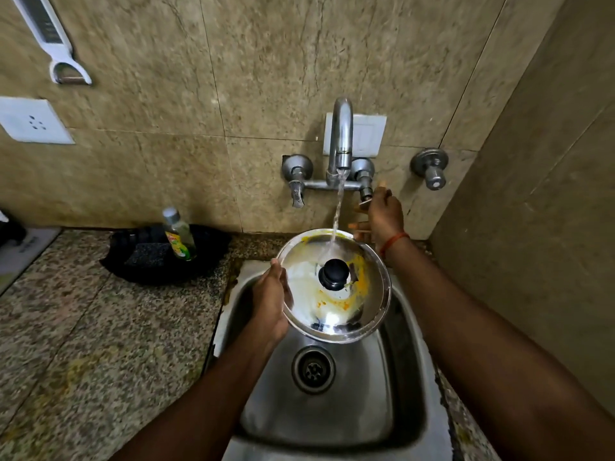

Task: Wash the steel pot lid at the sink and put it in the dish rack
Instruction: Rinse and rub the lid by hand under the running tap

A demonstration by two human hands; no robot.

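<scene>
The steel pot lid [336,304], with a black knob and yellow food smears, hangs tilted over the steel sink [409,377]. My left hand [271,301] grips its left rim. Water runs from the tap spout [342,138] onto the lid's upper part. My right hand [382,214] is raised behind the lid, at the right tap handle [365,194], fingers around the lever. No dish rack is in view.
A dish-soap bottle [179,234] and a dark scrub pad [146,254] rest in a black tray on the granite counter [100,327] left of the sink. A separate valve [432,168] sticks out of the wall at right. A peeler [63,61] hangs at upper left.
</scene>
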